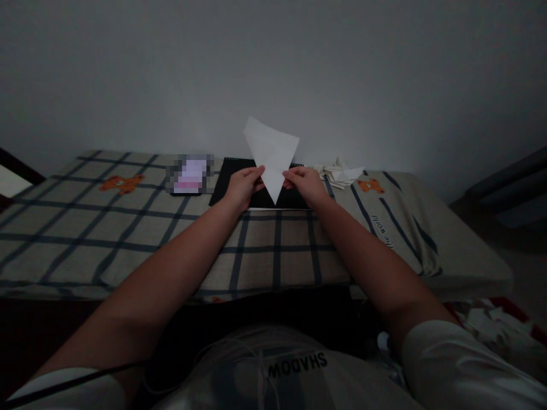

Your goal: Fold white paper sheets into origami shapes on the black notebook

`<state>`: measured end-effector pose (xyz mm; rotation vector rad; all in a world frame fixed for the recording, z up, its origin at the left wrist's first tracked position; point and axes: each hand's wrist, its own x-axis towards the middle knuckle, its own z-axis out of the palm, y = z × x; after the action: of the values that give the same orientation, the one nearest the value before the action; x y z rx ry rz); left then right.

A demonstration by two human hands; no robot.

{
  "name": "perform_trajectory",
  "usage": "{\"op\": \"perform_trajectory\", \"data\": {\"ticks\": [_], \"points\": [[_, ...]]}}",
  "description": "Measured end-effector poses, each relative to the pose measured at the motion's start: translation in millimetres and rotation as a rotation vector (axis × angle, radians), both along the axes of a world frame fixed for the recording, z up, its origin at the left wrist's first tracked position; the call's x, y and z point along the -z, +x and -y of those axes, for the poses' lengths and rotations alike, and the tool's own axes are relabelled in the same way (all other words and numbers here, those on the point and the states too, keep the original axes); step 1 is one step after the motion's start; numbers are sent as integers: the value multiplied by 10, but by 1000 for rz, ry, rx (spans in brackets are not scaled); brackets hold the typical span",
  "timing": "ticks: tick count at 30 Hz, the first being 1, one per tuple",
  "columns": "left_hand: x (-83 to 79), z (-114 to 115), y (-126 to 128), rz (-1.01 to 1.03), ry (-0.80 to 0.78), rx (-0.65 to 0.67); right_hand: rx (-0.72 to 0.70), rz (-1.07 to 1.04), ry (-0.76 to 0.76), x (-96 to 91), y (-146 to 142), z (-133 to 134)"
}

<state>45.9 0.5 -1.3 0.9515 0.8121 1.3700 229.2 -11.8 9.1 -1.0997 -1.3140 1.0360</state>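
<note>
A white sheet of paper (273, 149), folded to a kite-like shape with its sharp point toward me, is held up between my two hands. My left hand (244, 185) pinches its left edge between thumb and fingers. On the opposite edge, my right hand (306, 183) grips the paper in the same way. Beneath them lies a black notebook or folder (222, 185) with a row of holes along its far edge. Several folded white paper pieces (339, 174) are heaped just right of my right hand.
A phone (189, 173) with a blurred screen rests left of the black folder. Checked cloth (273, 245) with bear prints covers the table, which meets a plain wall (273, 68). At lower right, a red container (508, 304) holds crumpled white paper, near what looks like a clear bottle (387, 347).
</note>
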Motion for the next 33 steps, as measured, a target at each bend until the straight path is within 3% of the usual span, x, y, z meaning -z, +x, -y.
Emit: {"op": "perform_trajectory", "data": {"ticks": [33], "points": [[-81, 17, 1, 30, -116, -16, 72, -61, -3, 24, 30, -45]]}}
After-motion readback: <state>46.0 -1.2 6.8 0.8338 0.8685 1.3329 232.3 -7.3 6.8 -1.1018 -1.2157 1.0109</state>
